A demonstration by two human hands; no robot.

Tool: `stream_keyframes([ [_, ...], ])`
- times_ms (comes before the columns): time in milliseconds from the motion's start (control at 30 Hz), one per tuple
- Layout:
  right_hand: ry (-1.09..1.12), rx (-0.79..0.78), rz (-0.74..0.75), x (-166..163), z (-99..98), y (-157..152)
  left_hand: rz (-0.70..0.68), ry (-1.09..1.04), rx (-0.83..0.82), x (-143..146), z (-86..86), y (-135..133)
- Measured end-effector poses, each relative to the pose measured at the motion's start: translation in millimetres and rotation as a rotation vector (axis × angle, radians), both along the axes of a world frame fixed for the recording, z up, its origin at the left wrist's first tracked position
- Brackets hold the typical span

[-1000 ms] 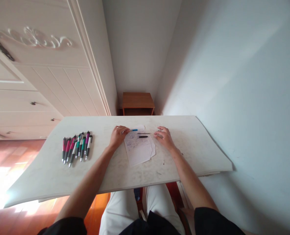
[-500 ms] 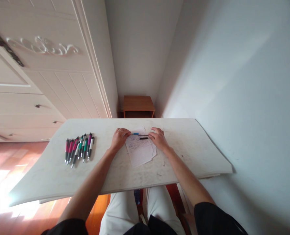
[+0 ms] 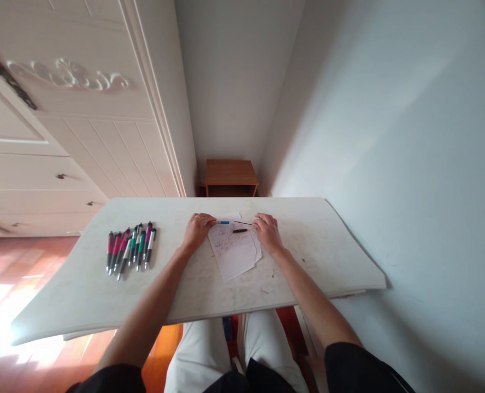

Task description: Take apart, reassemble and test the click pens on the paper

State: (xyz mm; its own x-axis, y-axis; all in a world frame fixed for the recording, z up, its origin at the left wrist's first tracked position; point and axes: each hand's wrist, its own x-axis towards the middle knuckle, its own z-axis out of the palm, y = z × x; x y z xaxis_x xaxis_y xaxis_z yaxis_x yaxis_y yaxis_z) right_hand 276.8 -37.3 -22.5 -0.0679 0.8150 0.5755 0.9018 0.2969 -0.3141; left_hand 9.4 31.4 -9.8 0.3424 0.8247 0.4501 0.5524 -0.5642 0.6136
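Note:
Over the far part of the paper sheets, my left hand pinches a blue pen barrel that points to the right. Opposite it, my right hand holds a thin dark pen refill between thumb and fingers. A small gap separates the refill's left tip from the barrel. Below them a short black pen grip lies on the scribbled paper. Off to the left, several click pens in pink, green, white and purple lie side by side.
The white tabletop carries a few small dark specks near my right forearm. Beyond its far edge stands a low wooden cabinet. A white wardrobe rises on the left, and a pale wall borders the right side.
My right hand has moved slightly right with the refill, and its fingers have drawn together. The refill's tip now stands apart from the blue barrel. The black grip still lies on the paper.

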Motion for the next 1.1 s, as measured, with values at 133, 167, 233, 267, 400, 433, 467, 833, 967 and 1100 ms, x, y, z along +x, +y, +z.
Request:
stream_keyframes([
  [133,-0.005,0.008,0.007,1,-0.1,-3,0.0,0.012,0.016,0,-1.5,1],
  [167,-0.009,0.005,0.015,1,-0.2,-4,-0.01,0.014,0.022,0,-1.6,1],
  [233,-0.016,-0.002,0.037,1,-0.1,-4,-0.038,0.016,0.035,1,-1.9,1],
  [267,-0.017,-0.005,0.049,1,0.1,-4,-0.052,0.019,0.044,1,-2.3,1],
  [400,0.0,-0.003,0.084,-1,2.6,-5,-0.09,0.037,0.071,2,-5.5,0],
  [433,0.004,0.001,0.092,-2,3.7,-5,-0.076,0.047,0.074,3,-6.3,-1],
  [467,0.006,0.004,0.101,-3,5.0,-6,-0.05,0.057,0.079,3,-6.8,-2],
  [833,0.02,0.037,0.166,-10,11.5,-12,-0.073,0.031,0.145,9,-5.4,-6],
  [967,0.035,0.047,0.124,-8,10.0,-12,-0.103,0.058,0.144,10,-4.2,-8],
  [1100,0.034,0.039,0.099,-8,9.7,-12,-0.138,0.064,0.148,11,-1.3,-11],
])
